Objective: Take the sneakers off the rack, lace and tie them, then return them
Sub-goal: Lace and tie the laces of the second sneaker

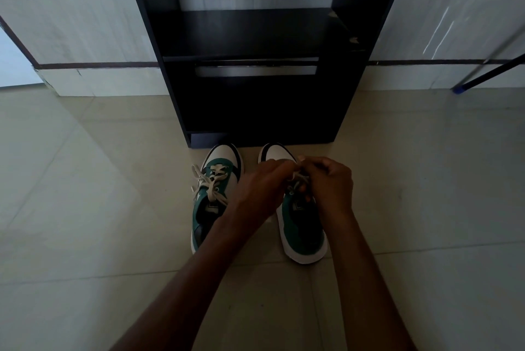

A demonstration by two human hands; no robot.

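Green-and-white right sneaker (302,225) lies toe toward the black wooden rack (255,100), directly beneath the left hand (257,188) and right hand (329,183), both pinched together on its cream laces (297,176).

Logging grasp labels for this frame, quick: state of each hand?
Left hand: closed, pinching the lace of the right sneaker.
Right hand: closed on the same lace.

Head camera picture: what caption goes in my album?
Both hands tying the right sneaker's lace beside the black rack.
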